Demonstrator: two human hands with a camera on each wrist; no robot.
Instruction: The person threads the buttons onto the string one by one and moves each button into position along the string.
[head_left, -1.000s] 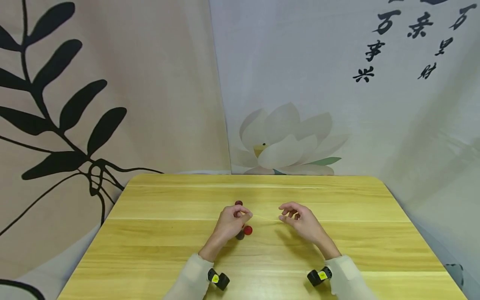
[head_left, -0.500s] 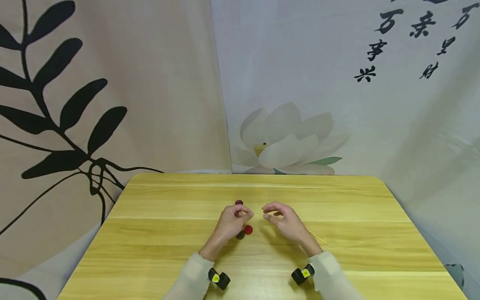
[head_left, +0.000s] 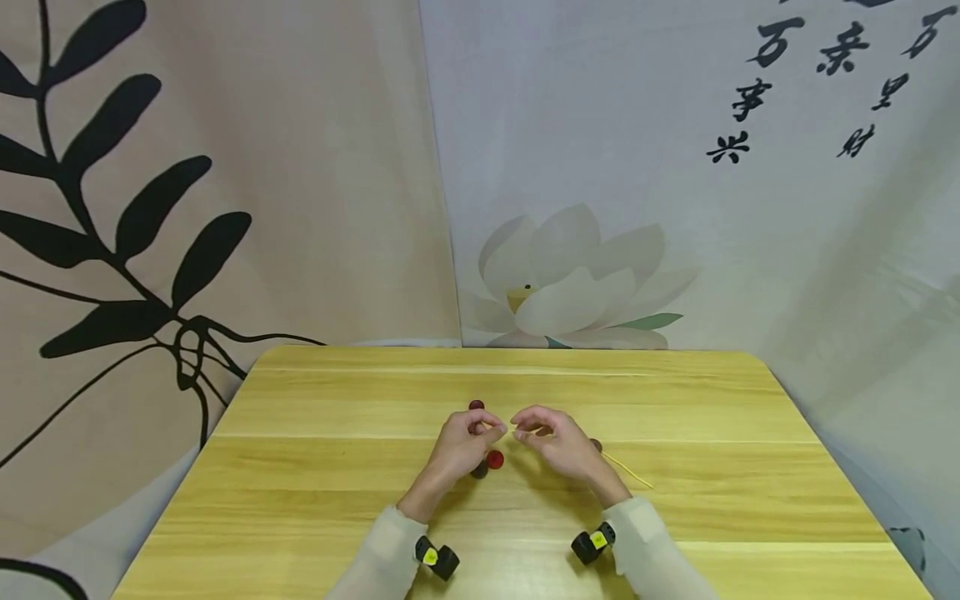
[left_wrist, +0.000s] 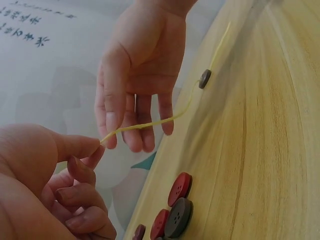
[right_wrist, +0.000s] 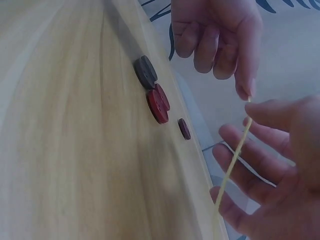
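My left hand (head_left: 461, 446) pinches the end of a thin yellow string (left_wrist: 155, 123) between thumb and index finger. Close to its right, my right hand (head_left: 562, 450) has its fingers loosely bent and parted, thumb and index finger beside the string near the pinched end; the string crosses in front of its fingers in the left wrist view. The string runs through or past a dark button (left_wrist: 205, 79) on the table, partly hidden behind the right wrist in the head view. Its other end lies on the table at right.
Under and around my left hand are red buttons (right_wrist: 158, 106), a dark grey button (right_wrist: 145, 72) and a small maroon button (right_wrist: 184, 128) on the wooden table (head_left: 337, 500). Printed cloth (head_left: 337, 167) hangs behind the table.
My right hand has moved left, from holding the string stretched out to near my left fingertips. The string's far part and the dark button now show at the right wrist. My left hand has stayed put.
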